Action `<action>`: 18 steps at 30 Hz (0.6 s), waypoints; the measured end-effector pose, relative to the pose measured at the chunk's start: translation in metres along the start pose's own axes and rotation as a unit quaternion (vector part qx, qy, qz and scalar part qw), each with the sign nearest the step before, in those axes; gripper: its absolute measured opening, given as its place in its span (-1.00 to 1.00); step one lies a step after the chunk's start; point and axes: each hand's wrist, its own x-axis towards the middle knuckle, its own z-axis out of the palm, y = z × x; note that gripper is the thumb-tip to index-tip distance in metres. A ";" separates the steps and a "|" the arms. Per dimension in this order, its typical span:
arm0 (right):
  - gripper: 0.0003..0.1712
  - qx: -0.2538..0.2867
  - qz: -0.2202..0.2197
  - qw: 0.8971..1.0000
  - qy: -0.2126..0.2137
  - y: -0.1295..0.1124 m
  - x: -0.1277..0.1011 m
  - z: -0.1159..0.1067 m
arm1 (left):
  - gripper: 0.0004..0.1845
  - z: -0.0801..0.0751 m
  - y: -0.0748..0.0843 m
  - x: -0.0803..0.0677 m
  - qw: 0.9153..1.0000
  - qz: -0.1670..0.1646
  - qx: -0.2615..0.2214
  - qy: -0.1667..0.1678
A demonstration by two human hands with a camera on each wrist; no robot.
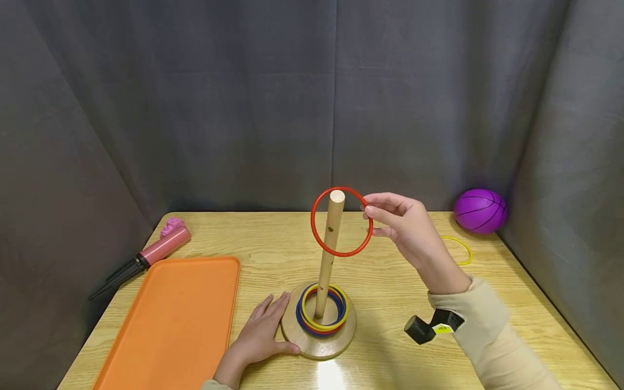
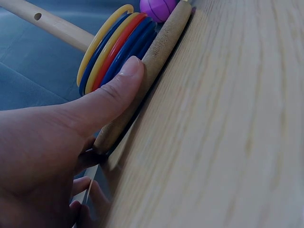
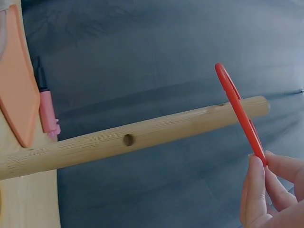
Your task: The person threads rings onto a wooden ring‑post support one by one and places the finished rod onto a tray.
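Note:
My right hand (image 1: pixel 407 227) pinches a red ring (image 1: pixel 343 254) between thumb and fingers. In the right wrist view that ring (image 3: pixel 243 116) encircles the wooden post (image 3: pixel 180 126) near its top, tilted and held at one side. The post (image 1: pixel 327 260) stands upright on a round wooden base (image 1: pixel 319 349). Yellow, blue and red rings (image 1: pixel 347 311) lie stacked around its foot. My left hand (image 1: pixel 260 333) rests against the base's left side, fingers extended and spread. In the left wrist view the thumb (image 2: pixel 111 95) presses the base's rim (image 2: pixel 156 52) beside the stack.
An orange tray (image 1: pixel 180 325) lies on the left of the table, with a pink and black hand pump (image 1: pixel 163 246) behind it. At the right are a loose yellow ring (image 1: pixel 469 253) and a purple ball (image 1: pixel 481 211). Grey curtains (image 1: pixel 253 108) enclose the table.

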 end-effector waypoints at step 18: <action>-0.84 -0.060 0.074 0.995 -0.008 0.064 -0.007 -0.001 | 0.26 0.000 0.001 0.001 1.000 0.008 0.004 0.005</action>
